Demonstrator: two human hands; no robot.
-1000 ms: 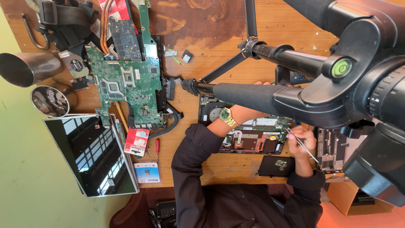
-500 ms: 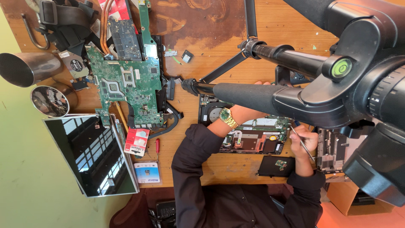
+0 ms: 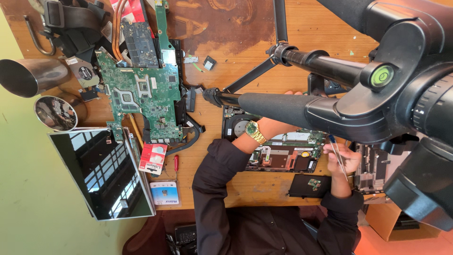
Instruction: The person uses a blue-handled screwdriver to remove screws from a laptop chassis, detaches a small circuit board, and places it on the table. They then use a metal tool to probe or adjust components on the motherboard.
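Wooden table (image 3: 245, 189) worn, stained; metal cups (image 3: 28, 75) glossy; laptop screen (image 3: 101, 172) reflective; sleeves (image 3: 212, 189) matt cloth.

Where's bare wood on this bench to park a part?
Free: the strip between the green motherboard and the tripod legs, holding only small bits, and the front edge between the small blue card and the black panel. Crowded: the opened laptop by the right hand, and the top-left corner.

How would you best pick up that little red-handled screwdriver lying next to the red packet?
Probably by its red handle, the thick end of the screwdriver; the thin shaft offers little to hold. It lies flat on the wooden table, with the red packet close on one side, so come straight down from above and pinch across the handle.
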